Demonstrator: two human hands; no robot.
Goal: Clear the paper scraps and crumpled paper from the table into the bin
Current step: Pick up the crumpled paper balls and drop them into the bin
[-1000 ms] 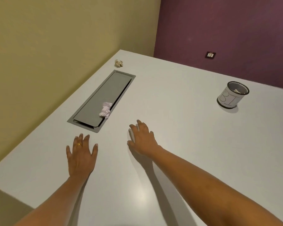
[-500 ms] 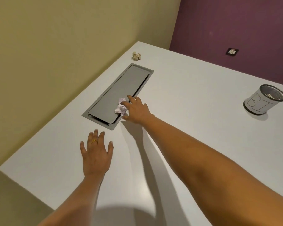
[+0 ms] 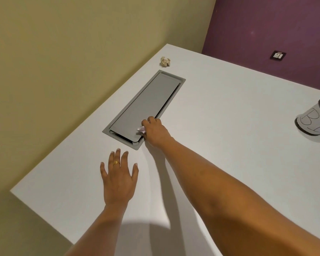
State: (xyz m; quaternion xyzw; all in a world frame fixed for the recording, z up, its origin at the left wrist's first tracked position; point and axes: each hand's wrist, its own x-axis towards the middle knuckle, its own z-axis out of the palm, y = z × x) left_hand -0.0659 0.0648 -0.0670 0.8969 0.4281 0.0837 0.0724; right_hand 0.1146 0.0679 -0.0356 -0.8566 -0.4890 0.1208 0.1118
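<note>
At the near end of the grey panel (image 3: 146,106) that is sitting flush in the white table (image 3: 229,135), the right hand (image 3: 155,133) is curling its fingers around a small pink crumpled paper (image 3: 141,134). Its grip is closing on this paper, and only a bit of pink is showing at the thumb side. Whether the paper is lifting off the panel or lying on it, I cannot tell. The left hand (image 3: 118,180) is resting flat on the table nearer to the person, with straight, spread fingers, and its grip is holding nothing; a gold ring (image 3: 116,162) is sitting on one finger. A second, beige crumpled paper (image 3: 165,61) is lying on the table just beyond the far end of the panel, near the table corner. The bin (image 3: 314,121), a round grey can with letters drawn on its side, is standing upright far to the right, well apart from both hands and partly cut by the edge of the view.
</note>
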